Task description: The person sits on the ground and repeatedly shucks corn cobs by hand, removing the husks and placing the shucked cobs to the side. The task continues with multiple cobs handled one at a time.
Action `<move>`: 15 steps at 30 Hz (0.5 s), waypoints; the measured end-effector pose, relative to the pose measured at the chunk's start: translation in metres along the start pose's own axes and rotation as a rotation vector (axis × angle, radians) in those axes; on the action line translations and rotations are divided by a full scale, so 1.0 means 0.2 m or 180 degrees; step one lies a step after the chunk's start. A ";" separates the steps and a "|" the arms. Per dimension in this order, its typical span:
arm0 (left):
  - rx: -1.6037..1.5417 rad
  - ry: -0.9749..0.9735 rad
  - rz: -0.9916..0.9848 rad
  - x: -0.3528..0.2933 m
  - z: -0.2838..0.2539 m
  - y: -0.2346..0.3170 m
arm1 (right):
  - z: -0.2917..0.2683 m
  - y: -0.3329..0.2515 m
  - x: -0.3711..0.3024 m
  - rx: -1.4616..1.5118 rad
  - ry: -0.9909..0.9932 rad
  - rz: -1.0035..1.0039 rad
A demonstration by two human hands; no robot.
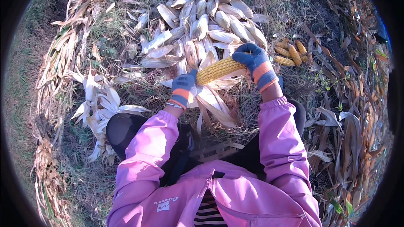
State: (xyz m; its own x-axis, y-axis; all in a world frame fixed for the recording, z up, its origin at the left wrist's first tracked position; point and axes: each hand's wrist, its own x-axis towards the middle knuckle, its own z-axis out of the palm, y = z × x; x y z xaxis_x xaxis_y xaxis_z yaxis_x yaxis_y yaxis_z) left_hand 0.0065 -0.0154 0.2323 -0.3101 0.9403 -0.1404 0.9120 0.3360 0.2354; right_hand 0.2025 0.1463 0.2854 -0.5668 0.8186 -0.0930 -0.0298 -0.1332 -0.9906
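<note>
Both my hands wear blue work gloves with orange bands. My right hand [256, 62] grips the far end of a yellow corn cob [214, 70] that lies crosswise in front of me. My left hand [184, 87] is closed at the cob's near end, on the pale husk leaves [219, 105] that hang down from it. My pink jacket sleeves come up from the lower edge.
A heap of unhusked ears [202, 25] lies on the grass straight ahead. Several husked yellow cobs [290, 52] lie to the right. Stripped husks [101, 105] are scattered at my left knee. Dry stalks line the left and right sides.
</note>
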 end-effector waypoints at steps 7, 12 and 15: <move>0.0250 0.0259 0.0112 -0.01 -0.01 -0.04 | -0.04 -0.10 -0.03 -0.1611 -0.0656 -0.0200; 0.0217 0.0304 0.0154 -0.01 -0.01 -0.03 | -0.05 -0.09 -0.05 -0.1943 -0.0914 -0.0293; 0.0228 0.0243 0.0098 -0.02 -0.01 -0.04 | -0.03 -0.08 -0.07 -0.2084 -0.1052 -0.0180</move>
State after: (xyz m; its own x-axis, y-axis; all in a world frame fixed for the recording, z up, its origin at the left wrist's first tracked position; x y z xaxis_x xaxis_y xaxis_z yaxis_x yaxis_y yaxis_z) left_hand -0.0011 -0.0214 0.2325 -0.2988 0.9524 -0.0598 0.9374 0.3047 0.1687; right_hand 0.2164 0.1405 0.3014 -0.8007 0.5894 -0.1076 0.3729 0.3497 -0.8594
